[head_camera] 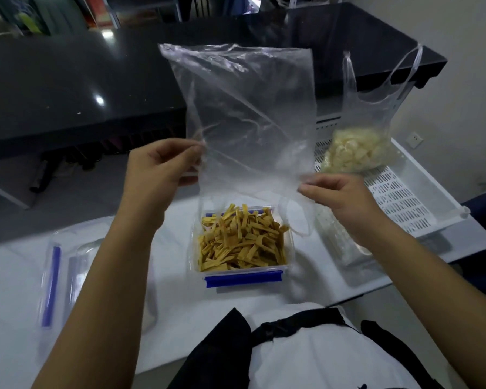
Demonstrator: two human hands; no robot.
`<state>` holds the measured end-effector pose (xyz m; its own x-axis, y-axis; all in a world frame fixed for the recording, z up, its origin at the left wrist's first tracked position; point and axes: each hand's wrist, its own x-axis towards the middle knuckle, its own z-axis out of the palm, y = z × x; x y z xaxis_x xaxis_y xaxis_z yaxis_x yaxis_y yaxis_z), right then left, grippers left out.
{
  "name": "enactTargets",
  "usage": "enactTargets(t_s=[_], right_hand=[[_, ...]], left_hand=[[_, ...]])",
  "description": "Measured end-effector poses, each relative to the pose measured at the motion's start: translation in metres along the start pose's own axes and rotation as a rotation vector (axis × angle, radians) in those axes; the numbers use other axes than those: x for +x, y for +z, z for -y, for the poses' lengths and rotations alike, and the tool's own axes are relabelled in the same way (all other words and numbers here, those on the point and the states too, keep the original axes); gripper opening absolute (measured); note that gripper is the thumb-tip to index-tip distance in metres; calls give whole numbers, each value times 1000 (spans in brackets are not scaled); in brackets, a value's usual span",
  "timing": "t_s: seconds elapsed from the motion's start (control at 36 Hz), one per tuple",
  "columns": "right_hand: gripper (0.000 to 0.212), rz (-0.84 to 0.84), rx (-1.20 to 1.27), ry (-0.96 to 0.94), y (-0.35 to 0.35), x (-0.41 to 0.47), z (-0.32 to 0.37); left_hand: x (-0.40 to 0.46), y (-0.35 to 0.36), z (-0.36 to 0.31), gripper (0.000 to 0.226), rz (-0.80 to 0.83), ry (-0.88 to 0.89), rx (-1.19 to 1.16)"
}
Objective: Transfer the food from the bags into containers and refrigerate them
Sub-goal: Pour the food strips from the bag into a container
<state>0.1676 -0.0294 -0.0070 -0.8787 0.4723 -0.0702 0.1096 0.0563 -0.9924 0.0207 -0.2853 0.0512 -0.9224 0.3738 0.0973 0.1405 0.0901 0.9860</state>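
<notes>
A: From the head view, what are we holding above the container (242, 269)?

B: A clear, empty plastic bag (250, 113), crumpled and upside down, its mouth hanging just over the container. Our left hand (159, 167) pinches one edge, our right hand (340, 192) pinches the other.

A: And the container?

B: Clear, with blue clips, full of yellow-tan strips (243, 238). Right of it and beyond, a second bag (368, 141) of pale chunks sits in a white perforated tray (410, 197). Left of the container lies a clear lid (65, 279).
</notes>
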Motion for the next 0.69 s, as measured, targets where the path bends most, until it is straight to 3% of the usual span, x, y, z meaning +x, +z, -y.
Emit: enactTargets(t_s=[0.14, 0.28, 0.36, 0.47, 0.61, 0.69], right_hand=[[23, 77, -30, 100, -9, -3, -3], [34, 81, 94, 80, -15, -1, 5], [29, 50, 202, 91, -18, 2, 9], [46, 71, 258, 220, -27, -2, 7], [43, 64, 172, 332, -40, -18, 2], [56, 74, 262, 387, -48, -30, 4]], left_hand=[[-9, 3, 16, 9, 16, -124, -49], [-18, 13, 24, 14, 90, -159, -165], [-20, 32, 26, 16, 127, -203, -203], [-21, 61, 26, 14, 214, -242, -284], [-20, 94, 17, 17, 421, -324, -585], [-21, 115, 7, 41, 560, -411, -793]])
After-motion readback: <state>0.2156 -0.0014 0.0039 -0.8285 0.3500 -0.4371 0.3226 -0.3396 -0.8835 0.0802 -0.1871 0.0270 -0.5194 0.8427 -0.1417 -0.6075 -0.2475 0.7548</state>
